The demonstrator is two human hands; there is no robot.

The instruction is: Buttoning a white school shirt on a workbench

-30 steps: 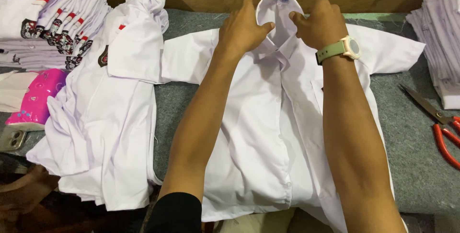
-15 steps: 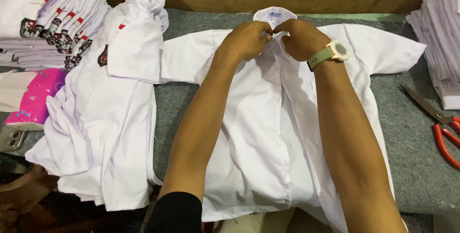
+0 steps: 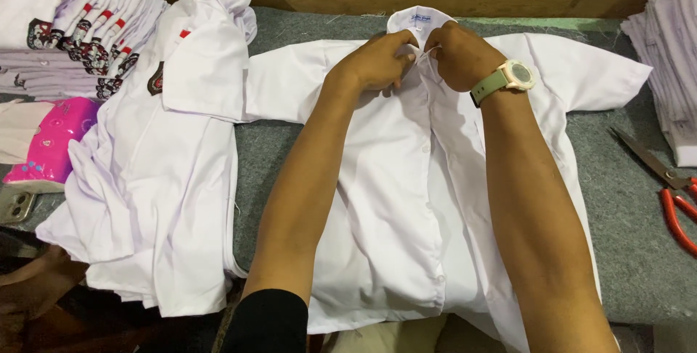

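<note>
A white short-sleeved shirt point(image 3: 392, 200) lies front-up on the grey cloth-covered table point(image 3: 290, 150), its collar point(image 3: 415, 19) at the far side. My left hand point(image 3: 377, 61) and my right hand point(image 3: 457, 54) meet just below the collar, both pinching the shirt's front edges at the top button. A pale green watch point(image 3: 508, 77) is on my right wrist. The fingertips hide the button itself.
A pile of unfolded white shirts point(image 3: 160, 179) lies left of the shirt. Folded shirts with badges are stacked at the far left point(image 3: 80, 26), more folded white ones at the right edge point(image 3: 671, 63). Red-handled scissors point(image 3: 664, 186) lie at right. A pink packet point(image 3: 51, 142) sits at left.
My hands left the collar's two sides and came together at the top of the shirt front, closing the collar opening.
</note>
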